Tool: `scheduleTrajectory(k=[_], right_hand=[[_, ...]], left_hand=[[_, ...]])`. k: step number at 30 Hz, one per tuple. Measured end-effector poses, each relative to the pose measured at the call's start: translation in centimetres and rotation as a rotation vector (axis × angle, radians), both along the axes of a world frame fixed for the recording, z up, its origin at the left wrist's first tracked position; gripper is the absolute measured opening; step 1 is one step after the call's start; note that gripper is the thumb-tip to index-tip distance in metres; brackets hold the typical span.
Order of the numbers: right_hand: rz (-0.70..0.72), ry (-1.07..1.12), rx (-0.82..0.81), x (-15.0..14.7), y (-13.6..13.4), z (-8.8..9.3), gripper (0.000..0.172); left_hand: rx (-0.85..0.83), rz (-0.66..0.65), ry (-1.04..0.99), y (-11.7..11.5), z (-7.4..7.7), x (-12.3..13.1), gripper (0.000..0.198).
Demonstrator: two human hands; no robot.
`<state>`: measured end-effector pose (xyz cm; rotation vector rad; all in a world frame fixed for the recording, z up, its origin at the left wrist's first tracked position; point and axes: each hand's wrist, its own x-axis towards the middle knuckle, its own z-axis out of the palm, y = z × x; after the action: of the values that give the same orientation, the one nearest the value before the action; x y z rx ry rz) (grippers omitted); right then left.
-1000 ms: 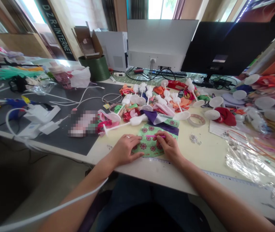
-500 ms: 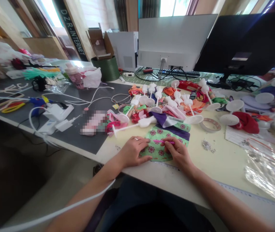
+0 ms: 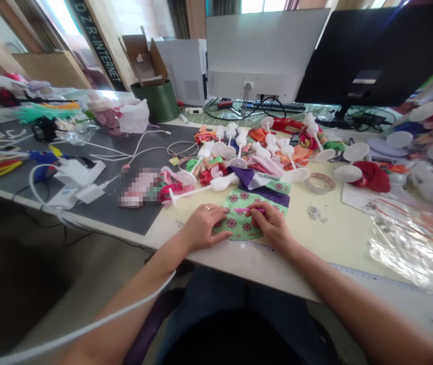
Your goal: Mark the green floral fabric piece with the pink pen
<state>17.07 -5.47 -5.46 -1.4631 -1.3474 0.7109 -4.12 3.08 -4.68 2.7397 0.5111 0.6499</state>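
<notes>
A piece of green cloth (image 3: 245, 230) printed with pink flowers lies on the table edge in front of me, with purple cloth (image 3: 273, 196) behind it. My left hand (image 3: 206, 225) rests on the left side of the green cloth, fingers spread, a ring on one finger. Pinched in my right hand (image 3: 272, 223) is a slim pink pen-like stick (image 3: 244, 209); its tip points left, just over the cloth near my left fingertips. Whether the tip touches the cloth, I cannot tell. Small shiny bits (image 3: 317, 213) lie scattered to the right.
Several small white mannequins on stands (image 3: 224, 181) lie among coloured cloths behind the work. A roll of tape (image 3: 320, 183), crinkled clear plastic (image 3: 399, 251) and a red cloth (image 3: 371, 176) are at right. White chargers (image 3: 79, 175) and cables lie left; monitors (image 3: 264, 50) stand behind.
The whole view has shifted, so the table's things appear a little further left and higher. Both hands keep nearly the same place on the cloth, and the pink stick stays in my right hand.
</notes>
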Motion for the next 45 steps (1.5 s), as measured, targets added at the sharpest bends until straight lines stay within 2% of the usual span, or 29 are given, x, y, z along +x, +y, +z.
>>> scheduleTrajectory(k=[24, 45], right_hand=[[-0.051, 0.057, 0.137, 1.1, 0.3, -0.4, 0.025], [-0.133, 0.200, 0.207, 1.3, -0.1, 1.1, 0.035]], left_hand=[[0.015, 0.017, 0.003, 0.0, -0.4, 0.1, 0.041], [0.043, 0.040, 0.000, -0.3, -0.1, -0.4, 0.036]])
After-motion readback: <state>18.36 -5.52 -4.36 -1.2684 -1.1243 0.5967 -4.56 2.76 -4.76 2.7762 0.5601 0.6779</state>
